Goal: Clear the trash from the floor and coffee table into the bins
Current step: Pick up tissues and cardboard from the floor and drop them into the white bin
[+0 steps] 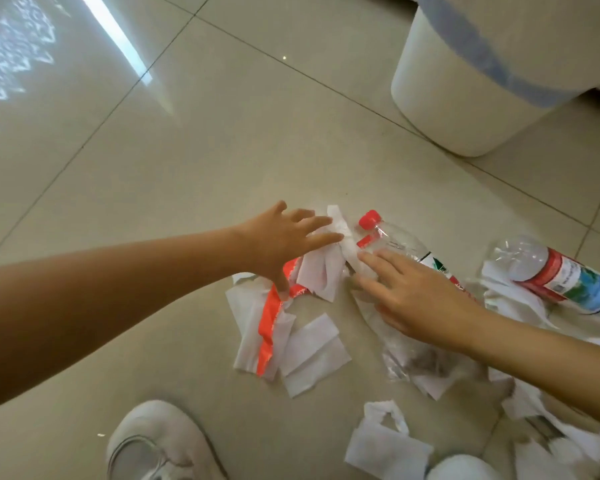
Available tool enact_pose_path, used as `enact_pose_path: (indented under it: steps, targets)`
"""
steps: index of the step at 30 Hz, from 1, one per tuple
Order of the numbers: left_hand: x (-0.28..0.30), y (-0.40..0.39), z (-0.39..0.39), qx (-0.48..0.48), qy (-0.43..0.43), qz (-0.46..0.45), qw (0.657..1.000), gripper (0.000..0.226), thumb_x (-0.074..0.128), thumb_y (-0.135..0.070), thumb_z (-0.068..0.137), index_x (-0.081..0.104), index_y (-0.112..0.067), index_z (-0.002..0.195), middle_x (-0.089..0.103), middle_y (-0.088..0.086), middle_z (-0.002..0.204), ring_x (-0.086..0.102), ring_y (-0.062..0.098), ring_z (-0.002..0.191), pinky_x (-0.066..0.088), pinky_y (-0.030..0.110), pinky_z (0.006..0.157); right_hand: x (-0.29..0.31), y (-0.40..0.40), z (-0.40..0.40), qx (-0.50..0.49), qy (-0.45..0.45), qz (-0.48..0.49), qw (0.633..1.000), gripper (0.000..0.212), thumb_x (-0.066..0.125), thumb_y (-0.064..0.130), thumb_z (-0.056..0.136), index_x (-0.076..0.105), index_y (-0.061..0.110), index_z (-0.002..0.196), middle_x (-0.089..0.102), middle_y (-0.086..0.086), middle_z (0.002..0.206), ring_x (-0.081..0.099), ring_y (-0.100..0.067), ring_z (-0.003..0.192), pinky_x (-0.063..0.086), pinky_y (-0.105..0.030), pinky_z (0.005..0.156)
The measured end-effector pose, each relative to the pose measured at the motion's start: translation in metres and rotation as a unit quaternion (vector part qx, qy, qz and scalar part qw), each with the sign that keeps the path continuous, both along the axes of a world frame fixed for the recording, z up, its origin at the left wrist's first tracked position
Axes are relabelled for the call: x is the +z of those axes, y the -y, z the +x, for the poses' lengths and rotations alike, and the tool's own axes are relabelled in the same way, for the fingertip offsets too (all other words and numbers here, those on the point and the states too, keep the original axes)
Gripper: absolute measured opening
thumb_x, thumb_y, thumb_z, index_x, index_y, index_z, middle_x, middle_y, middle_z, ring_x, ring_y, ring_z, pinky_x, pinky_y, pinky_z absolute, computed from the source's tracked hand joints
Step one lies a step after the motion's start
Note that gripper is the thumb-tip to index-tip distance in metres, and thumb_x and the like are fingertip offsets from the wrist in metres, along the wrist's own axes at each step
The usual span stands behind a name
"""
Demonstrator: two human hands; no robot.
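White paper scraps (pixel 312 355) and a red-and-white wrapper (pixel 267 337) lie scattered on the tiled floor. My left hand (pixel 281 240) hovers over a crumpled white tissue (pixel 323 268), fingers spread, touching it. My right hand (pixel 413 292) lies flat, fingers apart, over a clear red-capped plastic bottle (pixel 392 237) lying on its side. A second clear bottle (pixel 565 275) with a red and blue label lies to the right. Clear plastic film (pixel 420 365) sits under my right wrist.
A white bin (pixel 465 109) with a blue liner stands at the upper right, its opening out of frame. My white shoe (pixel 163 445) is at the bottom. More torn paper (pixel 385 445) lies at the lower right. Bare tiles stretch left and up.
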State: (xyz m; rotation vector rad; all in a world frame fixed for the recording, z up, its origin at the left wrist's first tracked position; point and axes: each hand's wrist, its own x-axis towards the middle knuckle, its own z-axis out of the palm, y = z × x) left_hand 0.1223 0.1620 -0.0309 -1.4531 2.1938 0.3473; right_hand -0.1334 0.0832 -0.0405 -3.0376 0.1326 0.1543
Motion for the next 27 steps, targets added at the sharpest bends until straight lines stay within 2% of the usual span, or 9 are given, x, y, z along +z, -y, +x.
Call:
enact_pose_path:
  steps: [5, 7, 8, 10, 12, 14, 19, 23, 27]
  targets:
    - [-0.015, -0.011, 0.001, -0.013, 0.0, -0.018, 1.0, 0.116, 0.066, -0.068, 0.068, -0.01, -0.036, 0.149, 0.011, 0.006, 0.158, 0.025, 0.029, 0.14, 0.035, 0.043, 0.1, -0.005, 0.008, 0.0, -0.066, -0.017, -0.053, 0.996, 0.045, 0.069, 0.024, 0.074, 0.061, 0.007, 0.115, 0.053, -0.023, 0.13, 0.05, -0.043, 0.117, 0.035, -0.051, 0.104]
    - [-0.016, -0.012, -0.001, -0.009, -0.017, -0.034, 0.999, 0.105, 0.071, -0.058, 0.068, 0.01, -0.034, 0.15, 0.029, 0.008, 0.151, 0.04, 0.03, 0.13, 0.041, 0.043, 0.094, -0.002, 0.008, 0.001, -0.081, -0.028, -0.055, 0.995, 0.039, 0.069, 0.024, 0.073, 0.063, 0.008, 0.109, 0.053, -0.023, 0.131, 0.048, -0.044, 0.119, 0.034, -0.053, 0.105]
    - [-0.016, -0.012, -0.002, -0.014, -0.038, -0.049, 0.998, 0.096, 0.077, -0.051, 0.064, 0.03, -0.031, 0.146, 0.043, 0.01, 0.14, 0.051, 0.03, 0.118, 0.046, 0.042, 0.086, -0.001, 0.007, 0.0, -0.075, -0.032, -0.057, 0.995, 0.036, 0.068, 0.023, 0.074, 0.063, 0.008, 0.106, 0.053, -0.023, 0.131, 0.048, -0.043, 0.12, 0.035, -0.054, 0.104]
    - [-0.019, -0.015, -0.004, -0.036, -0.086, -0.087, 0.992, 0.065, 0.083, -0.034, 0.054, 0.064, -0.022, 0.114, 0.064, 0.009, 0.105, 0.063, 0.029, 0.082, 0.05, 0.038, 0.067, 0.0, 0.002, -0.002, -0.043, -0.039, -0.058, 0.997, 0.033, 0.068, 0.021, 0.073, 0.064, 0.008, 0.103, 0.054, -0.023, 0.129, 0.048, -0.042, 0.121, 0.036, -0.054, 0.104]
    - [-0.025, -0.018, -0.007, -0.051, -0.101, -0.127, 0.985, 0.034, 0.081, -0.021, 0.055, 0.069, -0.019, 0.086, 0.063, 0.004, 0.078, 0.059, 0.025, 0.061, 0.047, 0.032, 0.057, 0.0, -0.003, -0.002, -0.022, -0.044, -0.05, 0.998, 0.036, 0.068, 0.021, 0.069, 0.065, 0.008, 0.102, 0.056, -0.022, 0.128, 0.048, -0.041, 0.122, 0.036, -0.055, 0.105]
    - [-0.027, -0.02, -0.009, -0.065, -0.119, -0.166, 0.977, 0.02, 0.077, -0.01, 0.061, 0.065, -0.019, 0.074, 0.059, 0.002, 0.067, 0.056, 0.024, 0.054, 0.046, 0.03, 0.055, 0.002, -0.005, -0.002, -0.022, -0.05, -0.045, 0.998, 0.041, 0.068, 0.021, 0.068, 0.065, 0.007, 0.106, 0.056, -0.021, 0.128, 0.049, -0.041, 0.122, 0.037, -0.055, 0.105]
    - [-0.019, -0.012, -0.005, -0.037, -0.149, -0.255, 0.955, 0.014, 0.068, -0.004, 0.073, 0.065, -0.017, 0.078, 0.06, 0.003, 0.072, 0.054, 0.023, 0.053, 0.04, 0.028, 0.047, 0.009, -0.004, 0.0, -0.053, -0.033, -0.028, 0.998, 0.045, 0.069, 0.023, 0.073, 0.063, 0.007, 0.115, 0.057, -0.019, 0.128, 0.053, -0.038, 0.118, 0.042, -0.049, 0.1]
    - [-0.012, -0.005, -0.005, -0.001, -0.154, -0.309, 0.939, 0.018, 0.064, -0.003, 0.079, 0.069, -0.018, 0.088, 0.065, 0.003, 0.085, 0.057, 0.022, 0.059, 0.04, 0.027, 0.045, 0.015, -0.001, -0.002, -0.148, -0.024, 0.046, 0.988, 0.059, 0.073, 0.036, 0.079, 0.054, 0.01, 0.128, 0.055, -0.017, 0.131, 0.054, -0.035, 0.116, 0.049, -0.043, 0.093]
    - [-0.022, -0.017, -0.002, 0.005, -0.14, -0.317, 0.938, 0.02, 0.056, -0.014, 0.089, 0.067, -0.016, 0.106, 0.067, 0.006, 0.107, 0.065, 0.028, 0.081, 0.05, 0.036, 0.06, 0.018, -0.003, 0.008, -0.214, -0.065, 0.139, 0.965, 0.084, 0.058, 0.056, 0.084, 0.021, 0.021, 0.15, 0.023, -0.008, 0.156, 0.03, -0.028, 0.14, 0.034, -0.038, 0.108]
